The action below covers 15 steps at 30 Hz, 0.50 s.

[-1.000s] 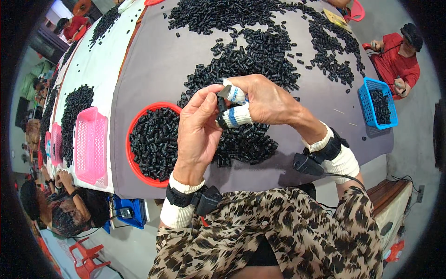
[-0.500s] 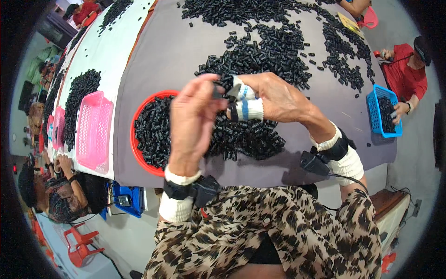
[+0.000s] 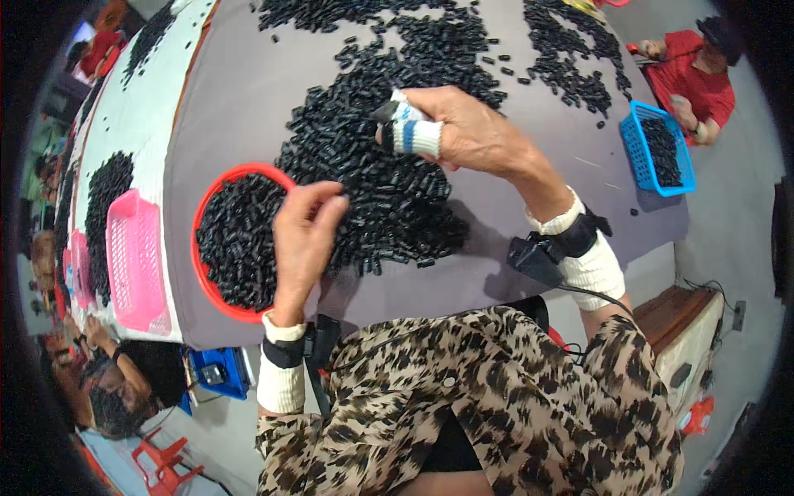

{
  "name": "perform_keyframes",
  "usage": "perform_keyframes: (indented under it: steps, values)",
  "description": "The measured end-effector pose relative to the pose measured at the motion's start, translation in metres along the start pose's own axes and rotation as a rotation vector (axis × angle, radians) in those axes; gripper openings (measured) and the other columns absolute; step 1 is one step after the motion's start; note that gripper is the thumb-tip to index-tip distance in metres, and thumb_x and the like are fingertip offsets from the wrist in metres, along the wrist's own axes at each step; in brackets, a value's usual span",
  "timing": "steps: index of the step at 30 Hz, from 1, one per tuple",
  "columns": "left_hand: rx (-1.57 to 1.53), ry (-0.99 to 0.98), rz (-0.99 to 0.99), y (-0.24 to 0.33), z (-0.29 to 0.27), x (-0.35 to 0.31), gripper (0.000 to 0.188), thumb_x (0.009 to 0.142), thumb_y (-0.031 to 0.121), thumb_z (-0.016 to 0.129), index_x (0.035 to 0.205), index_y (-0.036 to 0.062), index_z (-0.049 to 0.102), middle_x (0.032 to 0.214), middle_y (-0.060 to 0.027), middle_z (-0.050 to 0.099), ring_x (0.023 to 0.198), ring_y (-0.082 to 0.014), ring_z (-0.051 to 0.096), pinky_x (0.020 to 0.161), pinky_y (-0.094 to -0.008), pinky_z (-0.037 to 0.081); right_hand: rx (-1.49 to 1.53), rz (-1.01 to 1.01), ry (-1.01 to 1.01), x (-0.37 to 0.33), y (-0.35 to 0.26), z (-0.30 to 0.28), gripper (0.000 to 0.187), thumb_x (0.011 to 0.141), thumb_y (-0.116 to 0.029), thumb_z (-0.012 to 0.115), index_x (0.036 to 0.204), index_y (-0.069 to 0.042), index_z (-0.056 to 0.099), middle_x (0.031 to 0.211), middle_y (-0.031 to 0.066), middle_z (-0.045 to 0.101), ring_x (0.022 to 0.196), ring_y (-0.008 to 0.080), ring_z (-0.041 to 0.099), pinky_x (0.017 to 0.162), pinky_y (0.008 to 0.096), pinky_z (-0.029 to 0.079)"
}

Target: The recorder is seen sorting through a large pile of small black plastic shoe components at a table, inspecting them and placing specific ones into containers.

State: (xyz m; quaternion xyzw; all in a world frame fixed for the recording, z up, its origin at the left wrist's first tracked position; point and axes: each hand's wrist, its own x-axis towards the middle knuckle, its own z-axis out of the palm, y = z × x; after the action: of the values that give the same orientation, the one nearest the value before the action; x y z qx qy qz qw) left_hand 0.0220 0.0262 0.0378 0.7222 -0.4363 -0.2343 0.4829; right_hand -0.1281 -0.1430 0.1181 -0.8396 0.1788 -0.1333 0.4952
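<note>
My left hand (image 3: 304,236) hovers between the red basin (image 3: 201,240) and the pile of small black cylindrical pieces (image 3: 372,198), its fingers curled in. Whether it has a piece inside is hidden. Over the pile, my right hand (image 3: 467,132) is closed around a small blade-like tool (image 3: 385,111), mostly covered by the fingers. White wrapping with a blue stripe (image 3: 413,136) covers part of its thumb and fingers. More of the same black pieces (image 3: 240,240) fill the basin. Both wrists wear white knit cuffs with black straps and small black devices.
Grey cloth (image 3: 496,207) covers the table. A pink basket (image 3: 134,260) stands on the white cloth to the left, near another black heap (image 3: 109,207). At the right edge, a person in red works by a blue basket (image 3: 660,153). Another person sits at lower left.
My hands have moved apart: the left dropped down toward the basin's side, while the right stays raised over the pile with its tool. The whole view has shifted slightly.
</note>
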Motion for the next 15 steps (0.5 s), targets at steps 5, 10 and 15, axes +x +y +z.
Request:
perform_keyframes:
  steps: [5, 10, 15]
  values:
    - [0.37, -0.413, 0.639, 0.019, 0.067, -0.008, 0.041, 0.062, 0.018, 0.072, 0.099, 0.0071, 0.059, 0.103, -0.0116, 0.053, 0.102, -0.03, 0.047, 0.087, -0.0413, 0.037, 0.021, 0.119, -0.03, -0.007, 0.014, -0.003, 0.018, 0.079, -0.022, 0.054, 0.087, -0.007, 0.06, 0.06, 0.0052, 0.053, 0.05, 0.0124, 0.049, 0.047, 0.0296, 0.038]
    - [0.6, -0.521, 0.992, -0.011, 0.117, -0.023, 0.028, 0.07, 0.019, 0.061, 0.095, 0.0088, 0.055, 0.104, -0.0127, 0.051, 0.108, -0.0303, 0.043, 0.09, -0.0508, 0.031, 0.155, 0.199, 0.05, -0.023, 0.021, -0.009, 0.015, 0.081, -0.022, 0.057, 0.087, -0.008, 0.059, 0.054, -0.0029, 0.046, 0.041, 0.0053, 0.037, 0.037, 0.0227, 0.03]
    - [0.667, -0.455, 0.94, -0.027, 0.091, -0.001, 0.018, 0.072, 0.013, 0.053, 0.089, 0.007, 0.056, 0.101, -0.0084, 0.054, 0.106, -0.0249, 0.044, 0.091, -0.0484, 0.032, 0.264, 0.242, 0.026, -0.02, 0.03, -0.006, 0.014, 0.083, -0.021, 0.056, 0.077, -0.008, 0.055, 0.052, -0.0041, 0.043, 0.041, 0.0033, 0.038, 0.036, 0.0191, 0.028]
